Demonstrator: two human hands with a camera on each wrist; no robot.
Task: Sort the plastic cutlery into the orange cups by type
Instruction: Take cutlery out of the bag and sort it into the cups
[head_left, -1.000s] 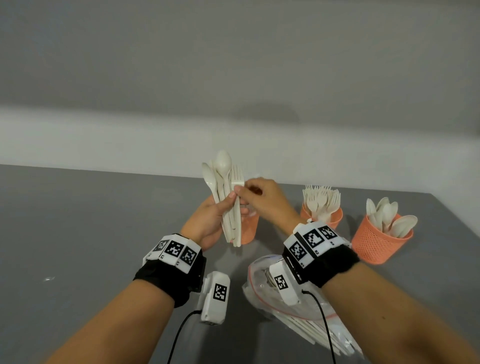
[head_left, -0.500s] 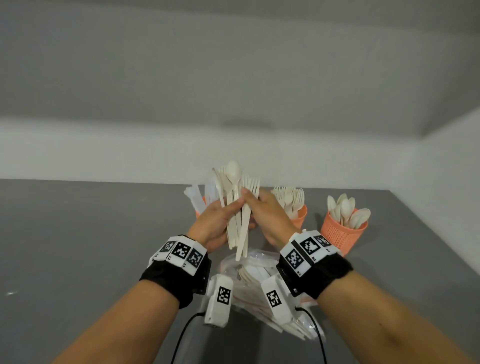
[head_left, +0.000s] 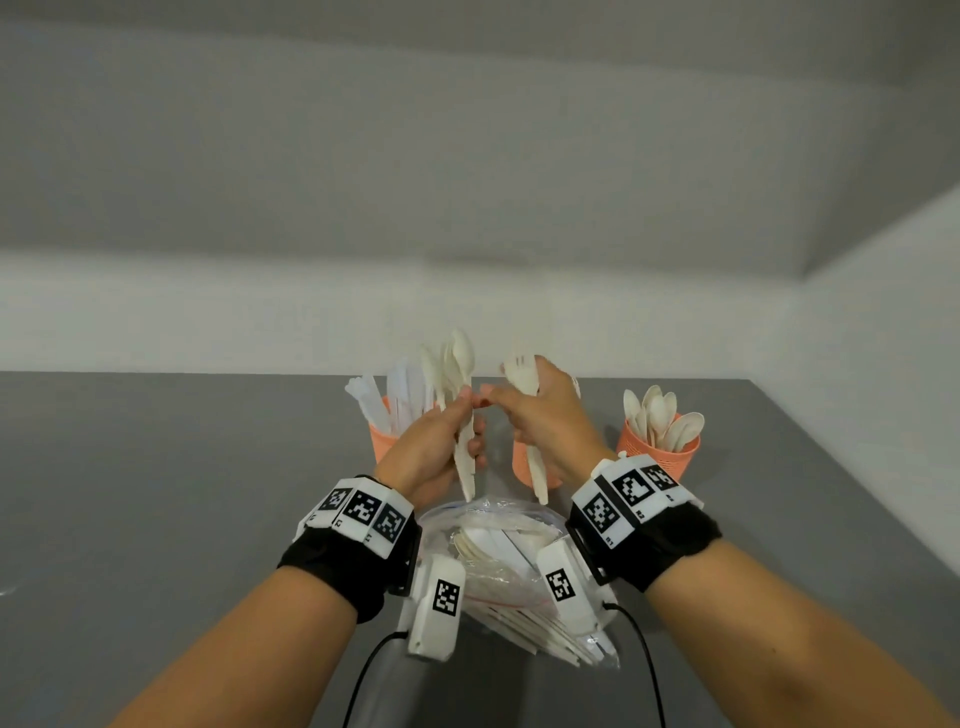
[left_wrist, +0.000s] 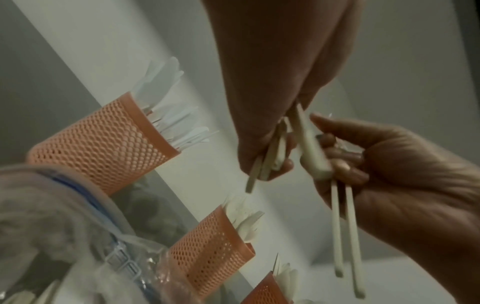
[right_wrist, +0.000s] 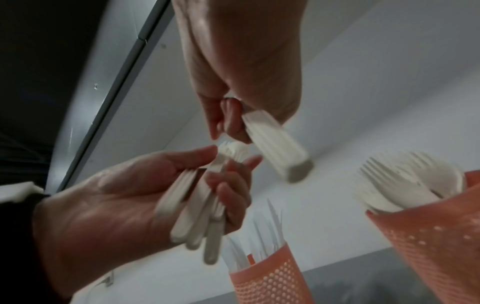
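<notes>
- While both hands are raised above the grey table (head_left: 156, 493), the left hand (head_left: 431, 449) clutches a bundle of cream plastic cutlery (head_left: 460, 395), thumb pressed across the handles; spoon bowls stick up from the top of the bundle
- Just beside it, the right hand (head_left: 550, 421) has its fingers curled round a couple of forks (head_left: 524, 382), tines up, handles hanging below the palm; thumb and forefinger reach toward the left thumb, and whether the tips touch cannot be told
- Seen from the left wrist, the fork handles (left_wrist: 345, 236) hang side by side out of the right fist
- Three orange mesh cups stand in a row at the far side of the table: the left cup (head_left: 382, 441) holds white knives (head_left: 400, 389), the middle cup (head_left: 522, 462) is largely hidden behind the right hand, and the right cup (head_left: 657, 454) holds spoons (head_left: 662, 421)
- From the right wrist, the middle cup (right_wrist: 431, 238) is seen to hold forks (right_wrist: 400, 181)
- Nearer the person, between the wrists, a clear plastic bag (head_left: 498, 566) lies on the table with more cutlery inside
- Both wrists wear black bands with white marker blocks (head_left: 363, 512), and a cable (head_left: 363, 675) trails from each
</notes>
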